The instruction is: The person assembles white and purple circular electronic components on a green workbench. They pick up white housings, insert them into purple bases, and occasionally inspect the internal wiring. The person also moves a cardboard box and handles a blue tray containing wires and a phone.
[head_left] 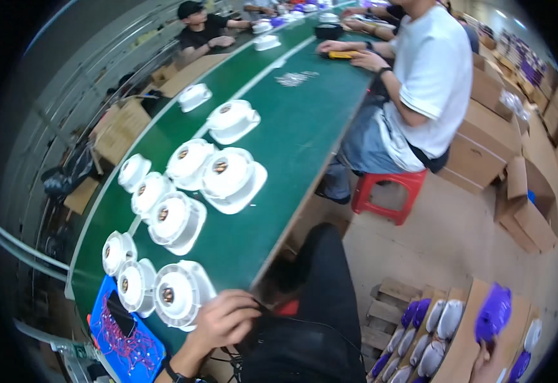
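At the lower right, my right hand (485, 362) grips the lower end of a glossy purple rounded piece (493, 313). It is blurred, so its exact kind does not show. The hand is over a cardboard box (461, 329) with similar white and purple pieces (431, 357) in rows. My left hand (228, 317) lies at the near table edge by my lap, fingers loosely stretched, with nothing visible in it. Beside it stands a white round motor-like housing (177, 295) with a copper-coloured centre. Several more such housings (229, 175) stand along the green table (292, 137).
A blue tray (142, 338) holds red wires and a dark phone-like slab (120, 314). Further along, a person in white (429, 70) on a red stool (391, 191) holds a yellow tool (343, 55). Across sits a person in black (196, 38). Cardboard boxes (483, 140) line the right; a wooden pallet (384, 313) lies below.
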Motion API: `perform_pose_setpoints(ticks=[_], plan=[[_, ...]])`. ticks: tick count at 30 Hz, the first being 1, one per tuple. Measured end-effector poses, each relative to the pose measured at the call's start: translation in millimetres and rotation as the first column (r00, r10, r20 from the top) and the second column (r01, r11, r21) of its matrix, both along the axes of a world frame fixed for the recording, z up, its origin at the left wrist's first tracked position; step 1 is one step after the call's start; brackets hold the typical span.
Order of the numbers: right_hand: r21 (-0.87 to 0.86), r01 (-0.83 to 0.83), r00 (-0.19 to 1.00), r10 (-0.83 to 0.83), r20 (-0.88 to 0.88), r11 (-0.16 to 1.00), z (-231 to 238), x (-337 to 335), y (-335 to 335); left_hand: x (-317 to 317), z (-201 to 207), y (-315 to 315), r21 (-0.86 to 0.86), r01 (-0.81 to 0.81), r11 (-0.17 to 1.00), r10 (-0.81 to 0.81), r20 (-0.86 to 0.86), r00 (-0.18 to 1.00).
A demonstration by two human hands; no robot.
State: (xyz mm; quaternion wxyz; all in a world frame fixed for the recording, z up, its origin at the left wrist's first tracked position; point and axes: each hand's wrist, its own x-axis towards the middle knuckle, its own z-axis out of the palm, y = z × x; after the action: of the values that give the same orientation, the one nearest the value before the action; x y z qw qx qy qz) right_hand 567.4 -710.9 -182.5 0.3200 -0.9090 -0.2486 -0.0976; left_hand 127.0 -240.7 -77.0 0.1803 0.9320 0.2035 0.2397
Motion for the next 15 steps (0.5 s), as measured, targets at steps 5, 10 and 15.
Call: perform_pose_setpoints(ticks=[5,10,15], plan=[[0.061,-0.739,0.665,0.713,0.223,0.671,90,-56,341,-16,-12,-6,-0.038,0.049,0.998,-0.046,0.056,0.997],[0.164,-0.929,0.368,0.854,0.368,0.33,95,-90,559,-4,-11,6,-0.045,0.03,0.999,-0.029,0.027,0.999],[0.121,-0.902,0.426,0.806,0.411,0.415,77,-69,532,1,-10,-2,-0.036,-0.012,0.999,0.012,-0.003,1.0]])
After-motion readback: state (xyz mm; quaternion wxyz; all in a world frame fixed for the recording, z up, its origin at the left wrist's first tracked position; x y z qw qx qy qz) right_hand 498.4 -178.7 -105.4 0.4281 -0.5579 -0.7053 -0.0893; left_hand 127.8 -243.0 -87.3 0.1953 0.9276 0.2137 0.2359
